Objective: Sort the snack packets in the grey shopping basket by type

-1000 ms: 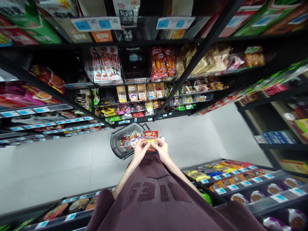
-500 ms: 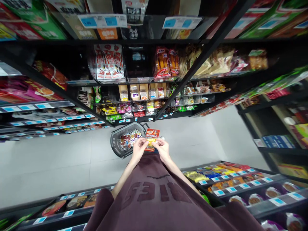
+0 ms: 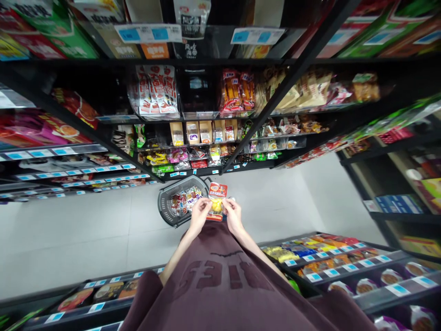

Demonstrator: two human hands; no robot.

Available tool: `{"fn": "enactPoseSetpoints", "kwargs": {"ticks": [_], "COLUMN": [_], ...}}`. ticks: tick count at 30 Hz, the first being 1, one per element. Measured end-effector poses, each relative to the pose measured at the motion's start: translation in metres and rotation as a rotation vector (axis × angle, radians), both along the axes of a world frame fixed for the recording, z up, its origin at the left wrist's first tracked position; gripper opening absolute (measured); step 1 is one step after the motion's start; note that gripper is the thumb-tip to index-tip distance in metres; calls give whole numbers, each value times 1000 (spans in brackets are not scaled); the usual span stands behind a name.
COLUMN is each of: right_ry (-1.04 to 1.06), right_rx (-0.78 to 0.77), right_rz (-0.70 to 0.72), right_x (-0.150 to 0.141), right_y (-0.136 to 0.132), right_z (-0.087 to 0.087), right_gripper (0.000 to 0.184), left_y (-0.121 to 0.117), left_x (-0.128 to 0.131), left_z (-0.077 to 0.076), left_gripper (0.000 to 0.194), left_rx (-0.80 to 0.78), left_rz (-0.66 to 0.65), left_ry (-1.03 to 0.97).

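In the head view, a red and yellow packet (image 3: 217,202) sits between the two hands, with its printed front turned up toward the camera. The left hand (image 3: 199,215) pinches the packet's left edge between thumb and fingers, and the right hand (image 3: 234,215) pinches its right edge the same way. The yellow middle shows between the thumbs; the red top reaches out beyond the fingertips, and the red lower end comes back between the hands, near the hem of the dark shirt (image 3: 220,262).

A grey basket (image 3: 166,212) is just left of the packet, partly hidden by the left hand, with small wrapped snacks (image 3: 184,201) inside. Under them is the pale floor (image 3: 86,225). Ahead, a dark shelf rack (image 3: 203,61) holds bagged food, with more shelving behind on both sides of the shirt.
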State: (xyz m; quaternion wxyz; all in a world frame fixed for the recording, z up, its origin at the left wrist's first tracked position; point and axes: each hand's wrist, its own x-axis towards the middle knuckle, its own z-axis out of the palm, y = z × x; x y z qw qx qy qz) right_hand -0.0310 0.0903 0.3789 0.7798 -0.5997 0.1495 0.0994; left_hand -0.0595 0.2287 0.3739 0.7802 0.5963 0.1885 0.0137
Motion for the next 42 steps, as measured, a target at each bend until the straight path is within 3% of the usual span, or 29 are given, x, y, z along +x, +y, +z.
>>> {"fn": "enactPoseSetpoints", "kwargs": {"ticks": [7, 18, 25, 32, 36, 42], "right_ry": [45, 64, 30, -22, -60, -38], "right_rx": [7, 11, 41, 60, 65, 25], "right_rz": [-52, -74, -67, 47, 130, 118], "right_x": [1, 2, 4, 0, -1, 1], "right_y": [-3, -6, -6, -6, -6, -5], "right_z": [-3, -8, -2, 3, 3, 7], "right_gripper": [27, 28, 30, 35, 39, 39], "left_y": [-2, -1, -3, -4, -4, -4], "left_x": [-1, -1, -2, -2, -3, -2], "left_z": [2, 5, -1, 3, 7, 9], "left_gripper": [31, 26, 45, 66, 66, 56], "left_rx": [-28, 113, 113, 145, 10, -370], "left_rz": [49, -56, -159, -259, -299, -280], "left_ry": [-9, 33, 23, -52, -34, 59]}}
